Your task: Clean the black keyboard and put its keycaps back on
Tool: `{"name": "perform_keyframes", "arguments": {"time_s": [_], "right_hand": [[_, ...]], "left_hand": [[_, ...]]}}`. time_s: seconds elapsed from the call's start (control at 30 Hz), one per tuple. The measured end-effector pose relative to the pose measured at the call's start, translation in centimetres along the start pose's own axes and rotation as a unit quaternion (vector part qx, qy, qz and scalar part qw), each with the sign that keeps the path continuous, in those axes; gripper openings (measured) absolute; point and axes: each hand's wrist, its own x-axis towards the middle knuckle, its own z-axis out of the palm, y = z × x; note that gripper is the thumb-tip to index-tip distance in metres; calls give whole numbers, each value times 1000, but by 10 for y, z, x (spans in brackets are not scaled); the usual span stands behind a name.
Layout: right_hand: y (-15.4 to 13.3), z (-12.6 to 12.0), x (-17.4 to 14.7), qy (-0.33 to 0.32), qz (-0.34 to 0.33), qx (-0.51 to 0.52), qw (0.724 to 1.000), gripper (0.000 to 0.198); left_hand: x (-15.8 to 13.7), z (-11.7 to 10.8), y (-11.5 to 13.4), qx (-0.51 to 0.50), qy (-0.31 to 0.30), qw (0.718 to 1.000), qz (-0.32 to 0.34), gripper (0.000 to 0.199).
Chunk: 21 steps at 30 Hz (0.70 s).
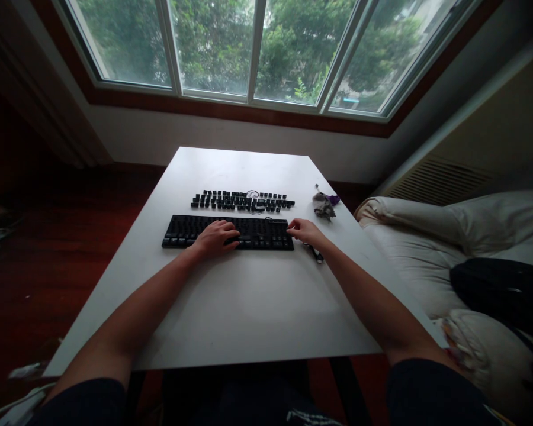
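A black keyboard (257, 234) lies across the white table, and part of its key field looks darker and lower than the keys along its front edge. My left hand (215, 238) rests on the middle of it, palm down, fingers laid out over the keys and thumb apart. At the keyboard's right end my right hand (305, 231) is closed in a pinch; whatever may be between its fingertips is too small to make out. Behind the keyboard, loose black keycaps (244, 201) stand in several rows.
A crumpled grey cloth (324, 206) with a purple part lies near the table's right edge. Beneath my right wrist is a small dark tool (316, 254), partly hidden. The white table (249, 307) stands before a window, with a pale sofa (417, 266) at the right.
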Motion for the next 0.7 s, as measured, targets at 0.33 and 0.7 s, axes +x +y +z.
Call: {"name": "perform_keyframes", "arguments": {"time_s": [0.33, 0.7], "right_hand": [[-12, 7, 2, 50, -28, -173, 983, 15], [-22, 7, 8, 15, -38, -235, 971, 16]], "left_hand": [[1, -2, 2, -2, -1, 1000, 0, 30], [-1, -1, 0, -6, -1, 1000, -3, 30]]}}
